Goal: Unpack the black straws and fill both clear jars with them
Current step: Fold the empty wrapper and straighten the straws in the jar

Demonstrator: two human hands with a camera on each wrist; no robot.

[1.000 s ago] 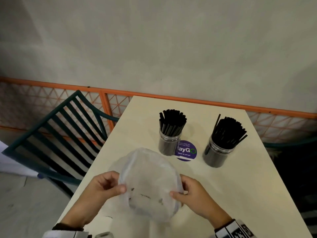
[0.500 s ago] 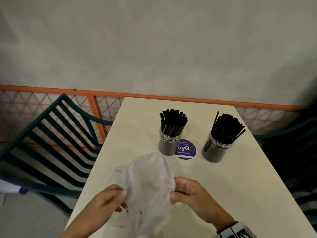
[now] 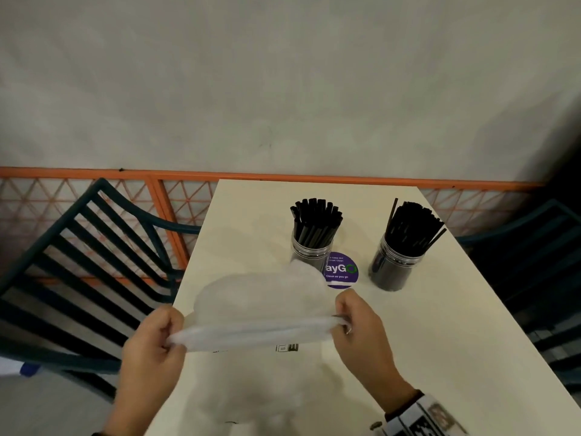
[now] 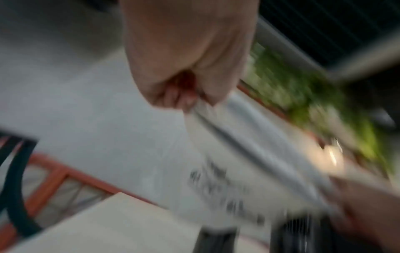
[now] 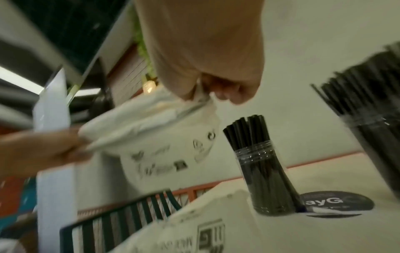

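Two clear jars stand on the cream table, both packed with black straws: the left jar and the right jar. I hold a translucent plastic bag above the near half of the table, stretched flat between both hands. My left hand pinches its left end, my right hand pinches its right end. No straws show inside the bag. A second printed plastic wrapper lies on the table under my hands.
A round purple sticker lies between the jars. A dark green slatted chair stands left of the table, another chair on the right. An orange lattice railing and a grey wall run behind the table's far edge.
The bag was puffed open, then bunched between my hands; now my hands have moved apart and pulled it into a flat, taut band. The jars have not moved.
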